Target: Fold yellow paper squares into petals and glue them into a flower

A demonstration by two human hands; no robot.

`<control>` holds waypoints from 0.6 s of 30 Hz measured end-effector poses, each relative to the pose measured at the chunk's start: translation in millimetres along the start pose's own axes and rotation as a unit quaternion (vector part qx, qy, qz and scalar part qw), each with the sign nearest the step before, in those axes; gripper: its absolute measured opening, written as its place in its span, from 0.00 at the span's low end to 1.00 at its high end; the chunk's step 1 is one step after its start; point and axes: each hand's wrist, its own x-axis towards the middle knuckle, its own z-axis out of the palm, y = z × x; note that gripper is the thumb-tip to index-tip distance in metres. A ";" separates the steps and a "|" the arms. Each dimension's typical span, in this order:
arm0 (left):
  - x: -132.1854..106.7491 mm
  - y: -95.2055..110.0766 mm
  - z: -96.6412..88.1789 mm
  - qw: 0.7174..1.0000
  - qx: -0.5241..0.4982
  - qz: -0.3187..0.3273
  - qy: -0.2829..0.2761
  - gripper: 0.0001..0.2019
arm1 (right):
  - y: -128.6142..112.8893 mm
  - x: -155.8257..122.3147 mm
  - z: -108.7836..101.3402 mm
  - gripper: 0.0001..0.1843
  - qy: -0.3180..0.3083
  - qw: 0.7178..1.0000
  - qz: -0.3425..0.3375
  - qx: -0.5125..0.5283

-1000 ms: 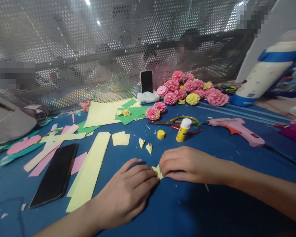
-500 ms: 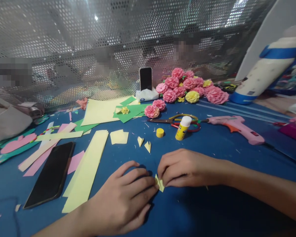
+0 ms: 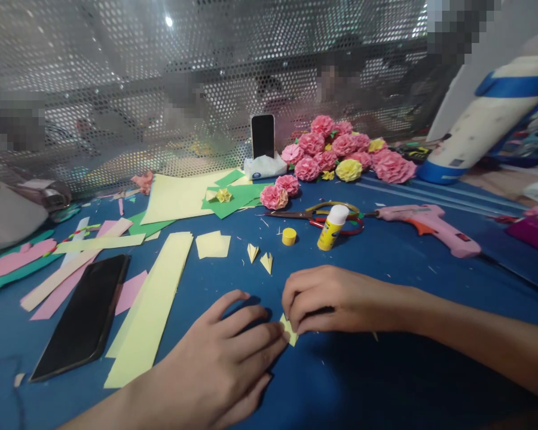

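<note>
A small folded piece of pale yellow paper [image 3: 289, 332] lies on the blue table between my hands. My right hand [image 3: 325, 298] pinches it from the right, fingertips pressed together and covering part of it. From the left, my left hand [image 3: 226, 352] touches its edge with the fingertips, the fingers curved and closed toward it. Just beyond are two small folded yellow paper pieces [image 3: 267, 263], a yellow cap [image 3: 289, 236] and an upright glue stick [image 3: 332, 229]. Pale yellow paper squares [image 3: 213, 245] lie farther left.
Yellow paper strips [image 3: 152, 310] and a black phone [image 3: 83, 316] lie left. Scissors [image 3: 296, 214] and a pink glue gun [image 3: 434, 224] lie behind my right hand. Pink paper flowers [image 3: 327, 149], a propped phone [image 3: 263, 136] and a bottle [image 3: 488, 119] stand toward the perforated screen [image 3: 130, 119].
The view has shifted slightly, so the table items sit a little farther left and higher. My right fingers cover more of the folded paper; both hands stay at it.
</note>
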 end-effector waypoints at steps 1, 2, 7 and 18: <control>0.0 0.2 -0.6 1.000 0.004 0.001 -0.005 0.19 | -0.6 0.7 -0.4 0.08 -0.001 1.000 0.023 0.009; -0.1 0.4 -1.2 1.000 0.010 0.002 -0.008 0.20 | -1.4 1.6 -0.7 0.07 -0.003 0.999 0.047 0.016; -0.2 0.6 -2.1 1.000 0.023 0.007 -0.017 0.19 | -6.1 5.9 2.6 0.02 -0.009 0.992 0.126 0.013; -0.1 -1.1 -1.5 1.000 -0.004 0.007 -0.009 0.19 | -11.6 8.8 9.7 0.04 0.011 0.981 0.189 -0.035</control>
